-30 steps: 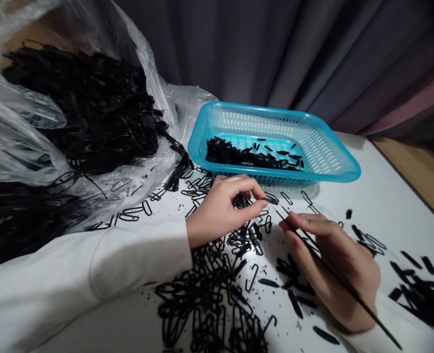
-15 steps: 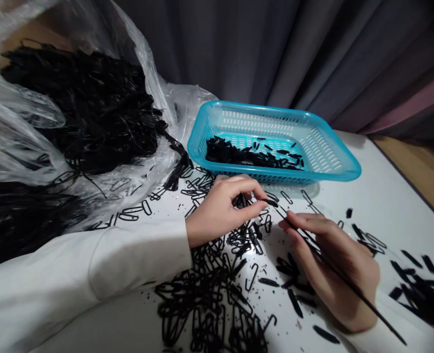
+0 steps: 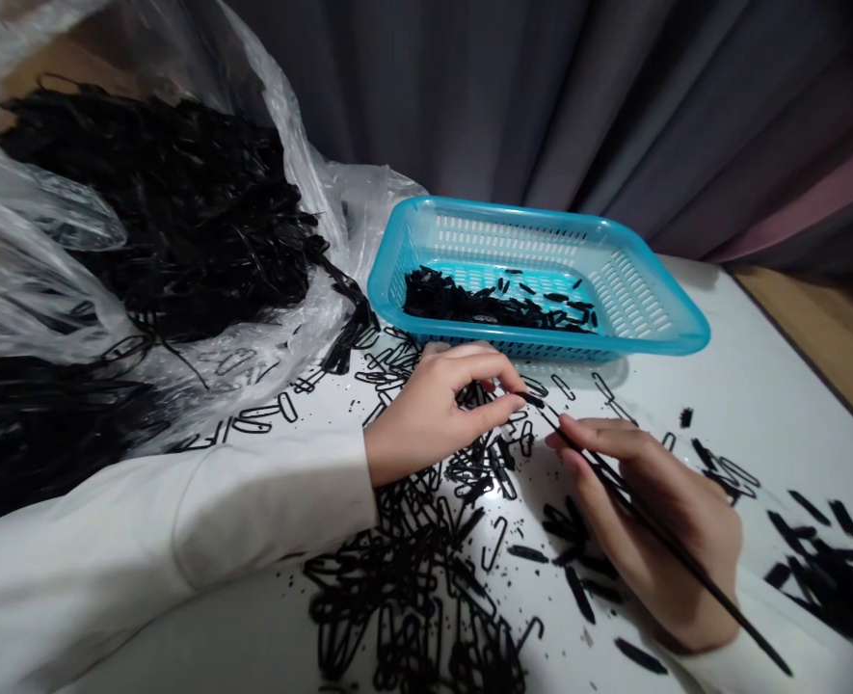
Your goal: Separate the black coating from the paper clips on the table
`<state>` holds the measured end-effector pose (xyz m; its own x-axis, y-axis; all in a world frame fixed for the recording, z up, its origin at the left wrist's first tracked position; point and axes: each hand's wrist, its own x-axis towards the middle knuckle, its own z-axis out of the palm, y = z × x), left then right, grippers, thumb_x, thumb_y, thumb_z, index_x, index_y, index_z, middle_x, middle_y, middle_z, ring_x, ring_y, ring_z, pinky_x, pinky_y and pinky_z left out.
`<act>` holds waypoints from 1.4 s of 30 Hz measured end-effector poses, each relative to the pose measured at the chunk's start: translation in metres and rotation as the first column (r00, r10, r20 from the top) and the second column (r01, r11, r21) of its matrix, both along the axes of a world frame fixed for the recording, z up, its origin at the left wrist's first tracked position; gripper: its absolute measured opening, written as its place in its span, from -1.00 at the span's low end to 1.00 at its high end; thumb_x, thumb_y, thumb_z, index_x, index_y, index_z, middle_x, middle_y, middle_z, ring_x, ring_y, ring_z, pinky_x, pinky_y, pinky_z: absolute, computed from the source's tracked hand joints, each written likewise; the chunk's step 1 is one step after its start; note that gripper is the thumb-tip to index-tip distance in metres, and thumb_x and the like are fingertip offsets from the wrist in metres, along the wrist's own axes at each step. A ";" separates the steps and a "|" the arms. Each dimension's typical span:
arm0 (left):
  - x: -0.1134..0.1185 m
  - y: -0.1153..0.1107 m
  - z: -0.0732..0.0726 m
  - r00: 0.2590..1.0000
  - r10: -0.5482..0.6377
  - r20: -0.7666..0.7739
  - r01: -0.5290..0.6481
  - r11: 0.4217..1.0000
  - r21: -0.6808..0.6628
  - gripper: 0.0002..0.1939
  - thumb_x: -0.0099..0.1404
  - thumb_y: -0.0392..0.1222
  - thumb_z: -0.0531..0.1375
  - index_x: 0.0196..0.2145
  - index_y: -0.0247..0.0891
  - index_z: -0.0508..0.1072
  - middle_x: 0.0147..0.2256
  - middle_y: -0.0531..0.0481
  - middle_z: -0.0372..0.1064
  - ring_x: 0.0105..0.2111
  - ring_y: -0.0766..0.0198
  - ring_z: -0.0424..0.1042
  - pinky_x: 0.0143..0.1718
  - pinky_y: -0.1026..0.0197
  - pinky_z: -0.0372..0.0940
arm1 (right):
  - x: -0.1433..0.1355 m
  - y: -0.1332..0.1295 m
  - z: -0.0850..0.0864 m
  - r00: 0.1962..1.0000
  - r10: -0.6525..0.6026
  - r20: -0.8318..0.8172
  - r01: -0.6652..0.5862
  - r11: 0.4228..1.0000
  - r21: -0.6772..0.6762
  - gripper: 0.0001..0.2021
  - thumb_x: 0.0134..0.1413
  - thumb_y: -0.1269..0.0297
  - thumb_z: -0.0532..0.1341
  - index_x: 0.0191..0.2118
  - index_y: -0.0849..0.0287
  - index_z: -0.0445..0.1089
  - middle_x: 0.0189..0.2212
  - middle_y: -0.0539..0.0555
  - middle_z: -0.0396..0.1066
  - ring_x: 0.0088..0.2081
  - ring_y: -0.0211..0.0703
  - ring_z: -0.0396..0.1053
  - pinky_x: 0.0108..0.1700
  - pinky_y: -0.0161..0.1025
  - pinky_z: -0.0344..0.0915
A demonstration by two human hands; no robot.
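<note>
My left hand [image 3: 451, 400] is closed in a pinch, thumb against forefinger, on a small dark piece [image 3: 533, 398] in front of the basket. From the lower right, a long thin black strip [image 3: 722, 580] runs through my right hand [image 3: 661, 525] up toward that piece. My right thumb and forefinger are closed on the strip near its upper end. Whether strip and piece are joined is too fine to tell. Under and below my left hand lies a heap of black elongated loops [image 3: 383, 569]. Short flat black pieces [image 3: 580, 595] are scattered beside my right hand.
A blue plastic basket [image 3: 632, 345] holding many short black pieces stands behind my hands. Clear plastic bags at the left contain tangled black strips [image 3: 173, 212]. More black pieces [image 3: 823, 569] are piled at the right on the white table [image 3: 780, 424]. A grey curtain [image 3: 484, 96] hangs behind.
My right hand and the black strip have shifted very slightly left. My left hand keeps its pinch in practically the same place.
</note>
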<state>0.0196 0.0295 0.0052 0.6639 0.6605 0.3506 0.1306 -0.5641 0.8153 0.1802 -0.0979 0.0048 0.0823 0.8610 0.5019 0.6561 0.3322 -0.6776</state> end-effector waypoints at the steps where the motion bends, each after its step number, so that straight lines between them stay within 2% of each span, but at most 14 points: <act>1: 0.000 0.000 0.000 1.000 -0.002 -0.001 0.002 1.000 0.002 -0.95 0.25 -0.27 0.23 -0.36 -0.28 0.46 -0.31 0.02 0.42 -0.29 0.32 0.39 -0.12 0.19 0.23 | 0.000 0.000 0.000 1.000 -0.001 0.002 0.001 1.000 0.001 -0.76 0.12 0.48 0.21 -0.10 0.08 0.39 -0.20 0.01 0.46 -0.22 -0.23 0.45 -0.15 -0.31 0.41; 6: 0.000 0.000 0.001 1.000 -0.013 -0.009 0.013 1.000 0.007 -0.95 0.26 -0.26 0.22 -0.36 -0.27 0.46 -0.30 0.01 0.42 -0.27 0.31 0.39 -0.11 0.18 0.23 | 0.000 -0.001 0.000 1.000 -0.014 -0.015 0.013 1.000 -0.015 -0.76 0.13 0.46 0.20 -0.10 0.04 0.40 -0.20 0.02 0.47 -0.23 -0.19 0.45 -0.16 -0.26 0.43; 13: -0.001 -0.001 0.001 1.000 -0.014 -0.015 0.014 1.000 0.012 -0.95 0.26 -0.26 0.22 -0.36 -0.28 0.46 -0.29 0.01 0.42 -0.27 0.31 0.40 -0.10 0.18 0.23 | 0.000 -0.001 -0.001 1.000 -0.005 -0.016 0.005 1.000 -0.022 -0.74 0.14 0.48 0.20 -0.08 0.05 0.40 -0.19 -0.01 0.46 -0.21 -0.26 0.44 -0.11 -0.35 0.39; 19: -0.001 -0.001 0.000 1.000 -0.024 -0.006 0.024 1.000 0.020 -0.95 0.27 -0.26 0.21 -0.34 -0.29 0.47 -0.29 0.01 0.42 -0.27 0.31 0.40 -0.09 0.17 0.22 | 0.000 0.001 0.002 0.999 0.023 0.042 -0.023 1.000 0.019 -0.76 0.13 0.52 0.19 -0.11 0.10 0.39 -0.21 -0.01 0.46 -0.23 -0.32 0.44 -0.13 -0.40 0.38; 30: -0.001 -0.002 0.002 0.999 -0.033 -0.017 0.033 0.999 0.026 -0.93 0.29 -0.26 0.19 -0.33 -0.27 0.48 -0.28 0.01 0.43 -0.24 0.30 0.41 -0.06 0.16 0.21 | 0.001 0.003 0.004 0.986 0.031 0.162 -0.040 0.998 0.052 -0.73 0.13 0.54 0.16 -0.10 0.08 0.37 -0.26 0.04 0.47 -0.25 -0.22 0.46 -0.19 -0.27 0.42; 36: -0.001 -0.002 0.002 0.998 -0.033 -0.052 0.035 0.998 0.045 -0.94 0.28 -0.25 0.20 -0.32 -0.25 0.49 -0.25 0.02 0.46 -0.25 0.29 0.43 -0.03 0.12 0.17 | 0.003 0.002 0.004 0.975 0.044 0.219 -0.064 0.994 0.088 -0.75 0.12 0.56 0.15 -0.12 0.12 0.35 -0.29 0.04 0.47 -0.27 -0.22 0.46 -0.21 -0.29 0.40; 42: 0.001 0.000 0.002 0.996 -0.094 -0.013 0.093 0.995 -0.047 -0.92 0.28 -0.23 0.21 -0.32 -0.26 0.49 -0.28 0.02 0.47 -0.29 0.33 0.42 -0.10 0.18 0.22 | 0.002 0.003 0.006 0.953 0.051 0.297 -0.088 0.990 0.112 -0.74 0.14 0.57 0.13 -0.11 0.12 0.33 -0.32 0.04 0.47 -0.31 -0.24 0.45 -0.26 -0.29 0.38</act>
